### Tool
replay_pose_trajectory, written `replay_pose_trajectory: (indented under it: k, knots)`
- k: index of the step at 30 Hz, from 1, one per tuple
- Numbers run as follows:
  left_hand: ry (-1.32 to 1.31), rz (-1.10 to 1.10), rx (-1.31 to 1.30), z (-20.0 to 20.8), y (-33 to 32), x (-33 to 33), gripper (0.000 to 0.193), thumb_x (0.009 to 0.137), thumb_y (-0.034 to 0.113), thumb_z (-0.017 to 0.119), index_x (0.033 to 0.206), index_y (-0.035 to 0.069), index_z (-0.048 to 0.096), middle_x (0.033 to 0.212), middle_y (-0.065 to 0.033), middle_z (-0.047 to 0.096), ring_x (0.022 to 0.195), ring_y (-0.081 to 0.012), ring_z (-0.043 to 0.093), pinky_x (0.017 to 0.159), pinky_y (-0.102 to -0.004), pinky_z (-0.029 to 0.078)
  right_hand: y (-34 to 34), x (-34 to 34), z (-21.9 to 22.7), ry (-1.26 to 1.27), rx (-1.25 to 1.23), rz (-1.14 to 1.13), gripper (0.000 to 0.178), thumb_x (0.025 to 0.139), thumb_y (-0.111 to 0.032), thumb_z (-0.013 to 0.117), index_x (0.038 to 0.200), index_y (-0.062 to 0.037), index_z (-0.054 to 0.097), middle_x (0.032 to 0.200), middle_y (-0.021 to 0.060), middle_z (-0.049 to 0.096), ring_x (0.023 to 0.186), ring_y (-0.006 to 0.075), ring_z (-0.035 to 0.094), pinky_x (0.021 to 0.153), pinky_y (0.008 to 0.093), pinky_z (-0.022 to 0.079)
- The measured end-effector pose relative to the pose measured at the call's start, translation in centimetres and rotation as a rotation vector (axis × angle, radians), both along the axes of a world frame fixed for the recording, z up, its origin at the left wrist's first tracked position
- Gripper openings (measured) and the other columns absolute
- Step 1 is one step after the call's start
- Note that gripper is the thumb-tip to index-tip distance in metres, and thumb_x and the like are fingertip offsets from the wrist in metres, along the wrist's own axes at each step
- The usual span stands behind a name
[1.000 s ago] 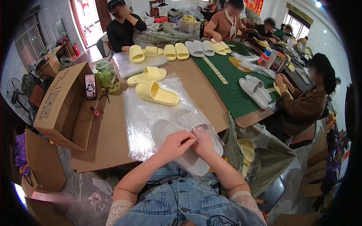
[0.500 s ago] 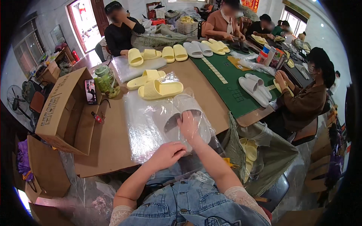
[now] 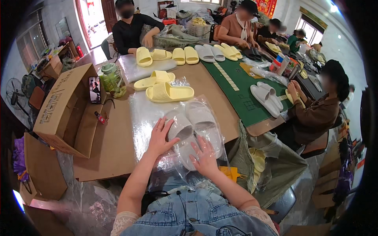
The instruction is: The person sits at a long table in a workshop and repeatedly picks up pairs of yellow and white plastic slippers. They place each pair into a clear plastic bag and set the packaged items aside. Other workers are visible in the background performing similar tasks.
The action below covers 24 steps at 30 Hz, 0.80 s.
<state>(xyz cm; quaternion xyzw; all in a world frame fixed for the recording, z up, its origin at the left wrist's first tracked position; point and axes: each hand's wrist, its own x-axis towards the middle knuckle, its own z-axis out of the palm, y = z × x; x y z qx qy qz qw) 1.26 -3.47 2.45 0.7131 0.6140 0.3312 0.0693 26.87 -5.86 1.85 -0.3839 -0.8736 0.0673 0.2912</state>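
Note:
A pair of light grey slippers (image 3: 201,117) lies side by side inside a clear plastic bag (image 3: 212,103) at the near edge of the table. My left hand (image 3: 159,137) rests with fingers spread on the bag, at the left side of the left slipper. Across the lower part of the right slipper lies my right hand (image 3: 205,157), its fingers apart and flat on the film. Beneath the bag is a stack of clear plastic bags (image 3: 142,122). Just beyond it sit two yellow slippers (image 3: 169,94), one partly overlapping the other.
A cardboard box (image 3: 63,106) with a phone (image 3: 95,90) leaning on it stands at left, beside a green jar (image 3: 113,80). More yellow slippers (image 3: 185,56) line the far side. Grey slippers (image 3: 267,98) lie on a green mat (image 3: 232,84). A sack (image 3: 275,173) hangs at right; co-workers sit around.
My right hand has come out of the slipper opening and now lies on the bag nearer me. My left hand has moved forward onto the bag and spread its fingers.

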Motion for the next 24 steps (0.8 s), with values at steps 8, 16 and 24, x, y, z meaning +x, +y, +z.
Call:
replay_pose_trajectory:
  k: [8, 16, 24]
  knots:
    - [0.037, 0.017, 0.078, -0.6, 0.0, 0.2, 0.087, 0.079, 0.051, 0.073, 0.152, 0.014, 0.04, 0.159, -0.021, 0.03, 0.145, -0.0419, 0.03, 0.118, -0.0505, 0.027, 0.9, 1.6, -0.6, 0.078, 0.114, 0.054, 0.035, 0.085, -0.023, 0.071, 0.117, -0.0098, 0.067, 0.135, 0.0147, 0.057, 0.123, 0.0366, 0.056, 0.1, 0.0472, 0.046]
    - [-0.006, -0.026, 0.127, -0.5, -0.2, 0.0, 0.085, 0.081, 0.05, 0.073, 0.152, 0.015, 0.041, 0.158, -0.0199, 0.032, 0.144, -0.0425, 0.031, 0.117, -0.0514, 0.028, 3.1, -1.8, -1.3, 0.319, 0.14, 0.025, 0.019, 0.081, -0.015, 0.072, 0.099, -0.009, 0.071, 0.118, 0.0127, 0.065, 0.105, 0.0317, 0.064, 0.086, 0.0413, 0.052]
    - [-0.119, -0.017, 0.114, -0.7, -0.1, 0.0, 0.074, 0.084, 0.043, 0.073, 0.148, 0.016, 0.047, 0.156, -0.0183, 0.036, 0.14, -0.0398, 0.038, 0.115, -0.0487, 0.031, -2.6, 4.4, 5.6, 0.432, 0.281, 0.309, 0.013, 0.072, -0.007, 0.076, 0.082, -0.0083, 0.069, 0.083, 0.0069, 0.067, 0.075, 0.0276, 0.065, 0.067, 0.0358, 0.053]
